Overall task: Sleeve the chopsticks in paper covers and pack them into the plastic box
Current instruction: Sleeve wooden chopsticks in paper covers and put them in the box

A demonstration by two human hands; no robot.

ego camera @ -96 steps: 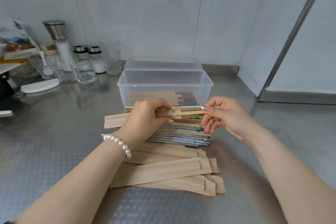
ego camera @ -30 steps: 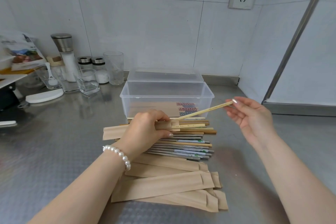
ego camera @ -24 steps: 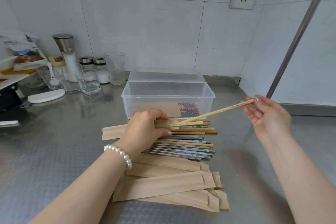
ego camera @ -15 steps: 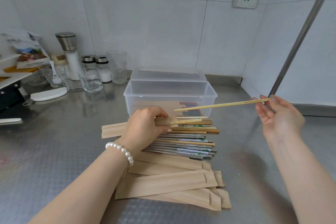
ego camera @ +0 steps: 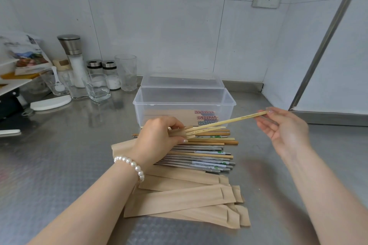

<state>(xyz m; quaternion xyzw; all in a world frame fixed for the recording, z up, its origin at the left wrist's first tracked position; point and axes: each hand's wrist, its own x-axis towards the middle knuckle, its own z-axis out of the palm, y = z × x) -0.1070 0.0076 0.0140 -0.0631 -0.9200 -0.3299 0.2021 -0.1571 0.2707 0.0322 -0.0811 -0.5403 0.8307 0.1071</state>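
Observation:
My left hand (ego camera: 159, 137) grips a brown paper cover (ego camera: 121, 146) at its open end, above a pile of loose chopsticks (ego camera: 201, 153). One pale chopstick sits partly in that cover. My right hand (ego camera: 282, 127) pinches the far end of a second pale bamboo chopstick (ego camera: 229, 121), whose tip touches the cover's mouth by my left fingers. The clear plastic box (ego camera: 184, 102) stands open just behind the pile, with sleeved chopsticks inside. Several empty paper covers (ego camera: 183, 199) lie in front of the pile.
The box's lid (ego camera: 182, 81) is folded back against the wall. Glasses, spice jars and a grinder (ego camera: 74, 59) stand at the back left, beside a white dish (ego camera: 50, 103). A metal rail (ego camera: 326, 32) and a wall corner close off the right side.
My right hand drew the chopstick out to the right and lifted it, then brought it back left and down, so its tip now meets the cover's mouth. My left hand stayed in place.

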